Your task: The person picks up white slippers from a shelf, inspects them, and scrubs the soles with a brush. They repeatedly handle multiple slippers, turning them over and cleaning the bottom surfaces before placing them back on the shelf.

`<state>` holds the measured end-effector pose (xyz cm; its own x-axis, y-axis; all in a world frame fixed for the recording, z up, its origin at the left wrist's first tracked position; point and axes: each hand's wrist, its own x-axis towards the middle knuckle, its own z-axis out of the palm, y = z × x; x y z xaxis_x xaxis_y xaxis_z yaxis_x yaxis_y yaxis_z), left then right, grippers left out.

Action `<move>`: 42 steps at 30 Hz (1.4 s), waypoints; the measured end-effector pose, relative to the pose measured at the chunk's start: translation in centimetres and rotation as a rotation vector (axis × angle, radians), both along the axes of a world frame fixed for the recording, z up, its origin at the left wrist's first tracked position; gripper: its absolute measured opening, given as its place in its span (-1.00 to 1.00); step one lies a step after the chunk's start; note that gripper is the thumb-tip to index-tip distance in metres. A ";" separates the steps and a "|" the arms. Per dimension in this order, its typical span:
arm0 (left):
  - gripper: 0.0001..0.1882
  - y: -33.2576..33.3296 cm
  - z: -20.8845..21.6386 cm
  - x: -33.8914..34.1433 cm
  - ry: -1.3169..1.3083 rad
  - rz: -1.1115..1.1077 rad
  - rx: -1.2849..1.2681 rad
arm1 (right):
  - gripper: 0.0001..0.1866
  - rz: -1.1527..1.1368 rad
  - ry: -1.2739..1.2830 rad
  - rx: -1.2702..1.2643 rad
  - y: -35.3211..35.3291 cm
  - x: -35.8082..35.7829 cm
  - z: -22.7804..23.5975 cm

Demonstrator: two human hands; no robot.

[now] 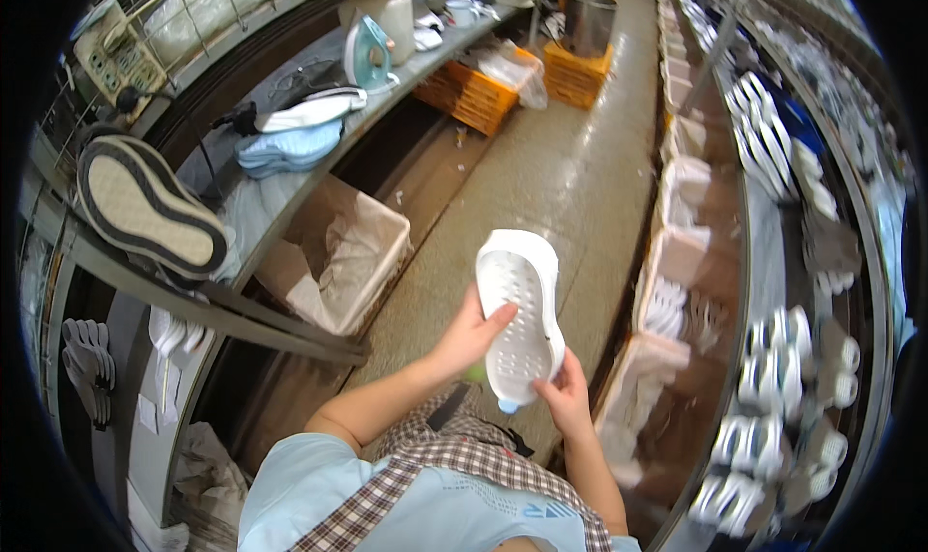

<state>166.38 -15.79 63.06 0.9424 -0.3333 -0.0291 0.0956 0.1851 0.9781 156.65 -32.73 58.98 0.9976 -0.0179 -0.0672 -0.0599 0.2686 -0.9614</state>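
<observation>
You've got the white shoe sole [520,312] up in front of your chest, over the floor [570,165], dimpled face toward you. Your left hand [471,334] clamps its left edge, thumb across the face; your right hand [564,394] pinches the heel end. It looks like checking, so next you'd need a firm grip to turn it. Left, a cardboard box [333,262] holds crumpled plastic lining. Right, boxes [677,272] along the rack hold white soles. Farther off, orange crates [474,93] sit under the bench.
</observation>
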 end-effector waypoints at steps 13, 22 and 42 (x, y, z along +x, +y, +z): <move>-0.53 -7.6 -1.4 30.7 0.388 0.252 -0.377 | -0.63 0.006 0.102 -0.022 -10.8 28.8 1.8; -0.43 -14.5 -0.3 46.6 0.302 0.411 -0.342 | -0.83 -0.010 0.217 -0.103 -25.2 49.7 -1.5; -0.54 -10.6 -0.3 77.7 0.198 0.738 -0.565 | -0.80 0.299 -0.207 -0.607 -16.9 103.4 -2.1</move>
